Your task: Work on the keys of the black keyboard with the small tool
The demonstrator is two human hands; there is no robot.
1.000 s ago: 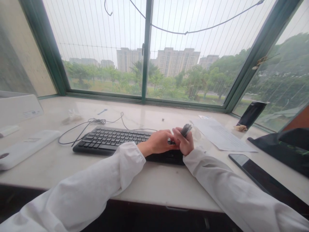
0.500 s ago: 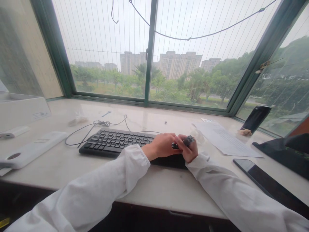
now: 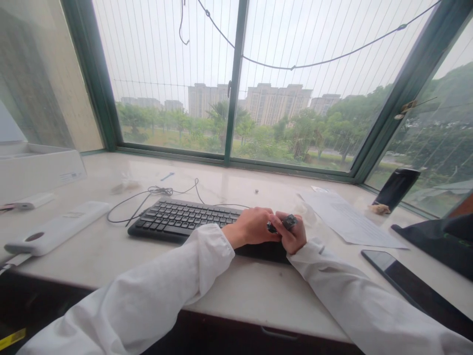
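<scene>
Both my hands meet over the right end of a black keyboard point(image 3: 181, 218) on a pale stone sill point(image 3: 236, 286). My right hand point(image 3: 294, 235) is closed around a small dark tool point(image 3: 288, 222), whose tip pokes out above the fingers. My left hand point(image 3: 252, 227) is curled with its fingertips pinching at the same tool, right against the right hand. White sleeves cover both arms. The keyboard's cable point(image 3: 148, 193) runs off in a loop toward the back left.
A white box point(image 3: 40, 172) and a long white device point(image 3: 55, 229) lie at the left. Paper sheets point(image 3: 347, 217), a dark phone point(image 3: 396, 186) leaning on the window frame, a black flat device point(image 3: 402, 278) and a dark object point(image 3: 439, 236) fill the right.
The tool has tipped down from pointing upward to lying lower between my fingers. Both hands stay together on it; the camera view has shifted slightly.
</scene>
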